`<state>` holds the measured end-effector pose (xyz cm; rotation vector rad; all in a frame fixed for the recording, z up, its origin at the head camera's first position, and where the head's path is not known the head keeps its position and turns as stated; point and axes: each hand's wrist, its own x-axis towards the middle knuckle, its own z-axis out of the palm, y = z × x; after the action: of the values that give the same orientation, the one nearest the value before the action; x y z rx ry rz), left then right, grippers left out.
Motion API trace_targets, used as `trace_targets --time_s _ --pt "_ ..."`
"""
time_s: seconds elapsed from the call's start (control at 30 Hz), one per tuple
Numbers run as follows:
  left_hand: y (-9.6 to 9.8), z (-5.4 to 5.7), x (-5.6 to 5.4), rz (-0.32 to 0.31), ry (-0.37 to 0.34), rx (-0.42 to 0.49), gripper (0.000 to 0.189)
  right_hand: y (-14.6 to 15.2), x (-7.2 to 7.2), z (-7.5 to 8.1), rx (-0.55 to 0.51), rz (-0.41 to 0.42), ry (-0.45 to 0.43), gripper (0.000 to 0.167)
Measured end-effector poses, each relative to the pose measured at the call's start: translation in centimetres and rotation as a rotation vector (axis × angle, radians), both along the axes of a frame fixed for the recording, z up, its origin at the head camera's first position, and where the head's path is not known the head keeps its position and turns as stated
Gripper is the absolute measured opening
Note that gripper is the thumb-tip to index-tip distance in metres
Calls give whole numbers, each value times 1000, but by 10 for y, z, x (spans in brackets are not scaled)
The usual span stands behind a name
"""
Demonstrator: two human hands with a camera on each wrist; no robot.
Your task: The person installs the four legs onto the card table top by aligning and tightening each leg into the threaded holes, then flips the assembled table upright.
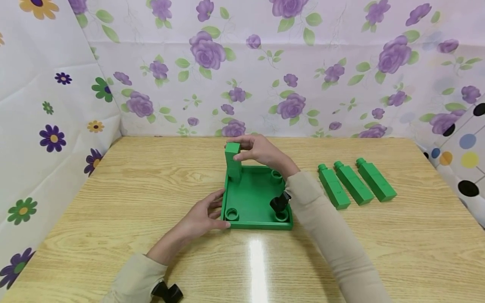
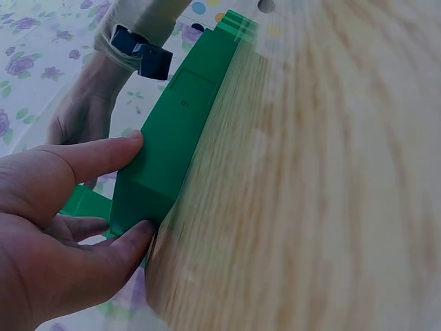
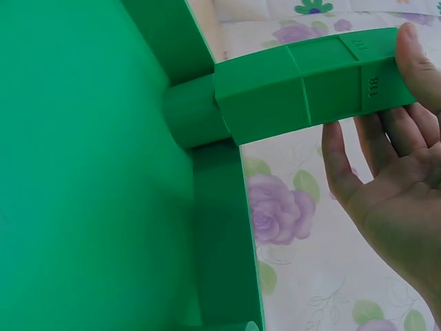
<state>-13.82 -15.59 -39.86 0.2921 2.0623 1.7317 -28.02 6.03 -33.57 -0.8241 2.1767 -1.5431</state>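
A green square tray with round sockets in its corners lies mid-table. One green square post stands upright in the far-left socket. My right hand grips the top of that post between thumb and fingers. In the right wrist view the post sits with its round peg in the socket, and my fingertips rest on its end. My left hand pinches the tray's near-left corner. The left wrist view shows thumb and fingers on either side of the tray's corner.
Three more green posts lie side by side on the wooden table, right of the tray. Flowered cloth walls close off the back and left, and a dotted one the right. Black camera mounts sit on both wrists.
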Motion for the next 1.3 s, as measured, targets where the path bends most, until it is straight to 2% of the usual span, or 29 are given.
trace_targets --time_s 0.1,0.2,0.33,0.5,0.7,0.9,1.07,1.3 --pt "0 1 0 3 -1 -3 90 0 1 1 12 1 10 52" --pt "-1 1 0 5 -4 -3 90 -1 6 4 54 -12 58 52" --pt "-2 0 0 10 5 -6 90 -1 17 13 125 -65 151 54" --pt "-2 0 0 0 0 2 90 9 28 19 136 -129 188 56" --pt "1 1 -1 19 0 -14 90 37 39 19 154 -226 210 51" --pt "2 1 -1 20 -12 -11 91 76 52 10 215 -324 237 47" --pt "1 0 -1 20 -10 -12 90 104 67 4 302 -362 271 42" --pt "1 1 0 26 -11 -16 90 136 88 -5 369 -421 295 42"
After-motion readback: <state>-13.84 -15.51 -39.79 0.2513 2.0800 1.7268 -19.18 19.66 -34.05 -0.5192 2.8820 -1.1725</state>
